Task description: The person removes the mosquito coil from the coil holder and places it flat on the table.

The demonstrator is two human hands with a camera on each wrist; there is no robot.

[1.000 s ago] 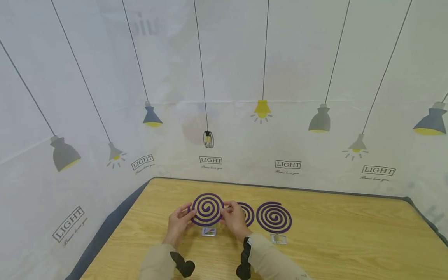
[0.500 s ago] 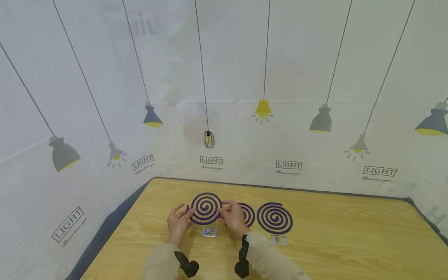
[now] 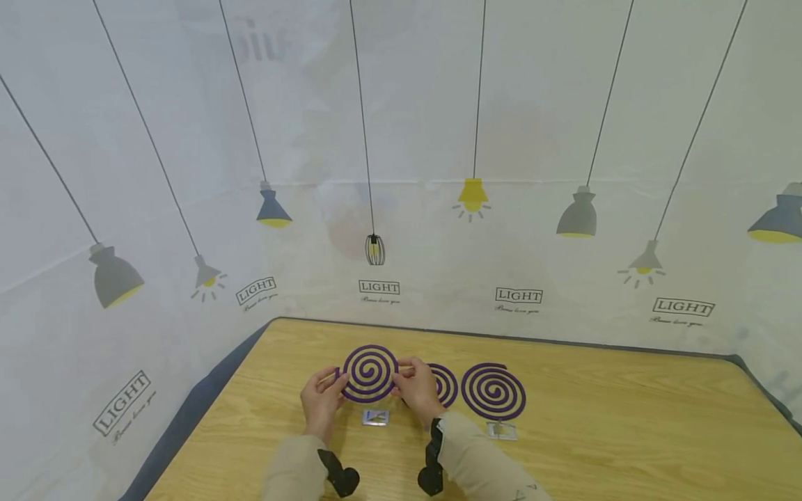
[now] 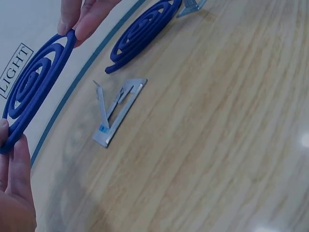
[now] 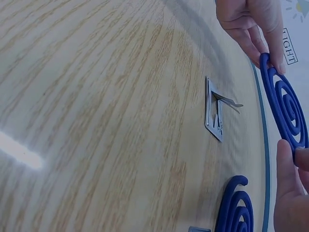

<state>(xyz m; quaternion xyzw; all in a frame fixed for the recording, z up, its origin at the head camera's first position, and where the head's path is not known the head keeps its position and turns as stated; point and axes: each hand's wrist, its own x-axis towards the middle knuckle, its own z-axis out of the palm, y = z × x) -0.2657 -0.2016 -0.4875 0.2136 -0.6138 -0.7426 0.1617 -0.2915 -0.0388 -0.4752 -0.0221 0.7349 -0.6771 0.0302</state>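
A purple mosquito coil (image 3: 370, 374), which looks blue in the wrist views, is held up above the table with its spiral facing me. My left hand (image 3: 321, 402) pinches its left edge between thumb and fingers. At the opposite edge my right hand (image 3: 418, 390) pinches it too; in the left wrist view the right-hand fingers (image 4: 89, 19) grip the rim from above. Below the coil, a small metal coil stand (image 3: 375, 417) lies on the table with a thin prong bent up, seen in the left wrist view.
A second coil (image 3: 446, 385) lies partly behind my right hand. Farther right lies a third coil (image 3: 493, 391) with another metal stand (image 3: 502, 430) in front of it. The wooden table (image 3: 626, 417) meets a white curtain (image 3: 426, 229) printed with lamps.
The held coil has shifted slightly left, then barely moved. My left forearm has drifted a little to the right. Both hands keep their pinch on the coil.
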